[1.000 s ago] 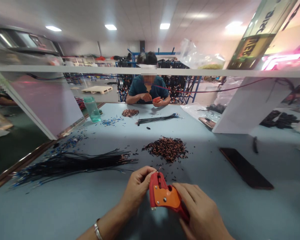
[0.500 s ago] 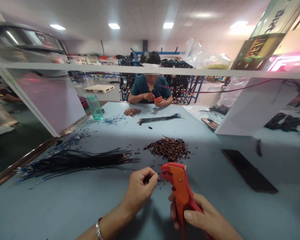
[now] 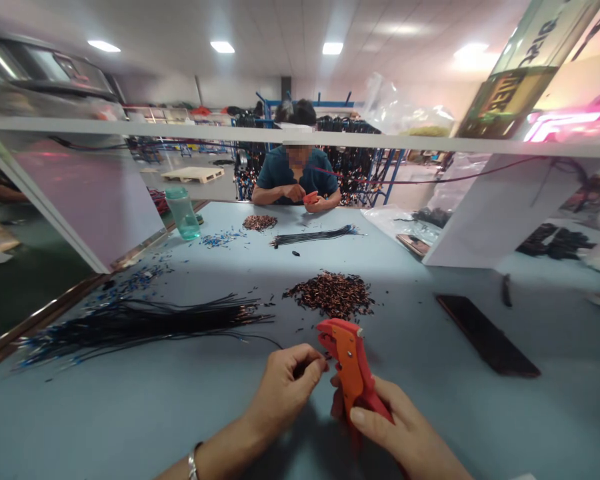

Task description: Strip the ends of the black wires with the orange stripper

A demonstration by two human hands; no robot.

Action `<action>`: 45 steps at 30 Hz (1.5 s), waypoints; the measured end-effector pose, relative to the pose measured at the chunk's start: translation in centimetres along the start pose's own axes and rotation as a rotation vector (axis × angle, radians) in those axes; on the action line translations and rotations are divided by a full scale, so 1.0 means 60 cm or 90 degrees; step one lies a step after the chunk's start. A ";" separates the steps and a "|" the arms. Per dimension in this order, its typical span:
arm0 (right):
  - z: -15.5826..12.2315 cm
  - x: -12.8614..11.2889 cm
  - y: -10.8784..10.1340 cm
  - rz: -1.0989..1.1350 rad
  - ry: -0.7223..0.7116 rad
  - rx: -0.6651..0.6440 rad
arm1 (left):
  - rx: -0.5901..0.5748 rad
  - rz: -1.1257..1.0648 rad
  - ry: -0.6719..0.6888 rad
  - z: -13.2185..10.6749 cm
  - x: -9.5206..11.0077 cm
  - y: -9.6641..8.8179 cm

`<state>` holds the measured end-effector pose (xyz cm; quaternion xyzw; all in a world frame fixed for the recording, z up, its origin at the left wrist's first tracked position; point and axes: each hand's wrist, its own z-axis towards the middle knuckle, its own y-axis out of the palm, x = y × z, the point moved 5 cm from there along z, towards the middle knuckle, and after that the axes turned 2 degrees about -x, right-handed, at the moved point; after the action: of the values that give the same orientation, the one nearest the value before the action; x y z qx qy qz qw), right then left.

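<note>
My left hand is closed in a pinch on a thin black wire, which trails back toward the pile on the left. Only a dark tip shows past the fingertips, close to the tool's jaws. In my right hand is a red and orange wire stripper, held upright with the fingers wrapped round its handles. Its jaws face left, just beside my left fingertips. A bundle of black wires with blue ends lies to the left. Beyond the tool sits a heap of small copper and black offcuts.
A black phone lies at the right. Blue scraps are strewn at the left, near a green bottle. Across the table a co-worker holds a similar tool. A white shelf spans overhead.
My left hand has moved slightly right, closer to the stripper, and more of the trailing wire shows. The stripper has shifted slightly left. The whole view has shifted a little.
</note>
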<state>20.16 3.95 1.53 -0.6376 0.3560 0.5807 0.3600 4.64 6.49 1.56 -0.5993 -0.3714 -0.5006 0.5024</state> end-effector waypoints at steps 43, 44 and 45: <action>0.003 -0.011 0.006 -0.633 -0.282 0.157 | -0.062 -0.190 0.012 0.003 0.010 0.012; 0.003 -0.011 0.006 -0.633 -0.278 0.157 | -0.066 -0.191 0.017 0.003 0.009 0.013; 0.003 -0.011 0.006 -0.633 -0.275 0.157 | -0.070 -0.190 0.019 0.003 0.007 0.013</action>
<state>19.72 3.99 2.14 -0.5486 -0.0041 0.4123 0.7274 5.52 6.45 1.81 -0.5563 -0.4208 -0.5984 0.3942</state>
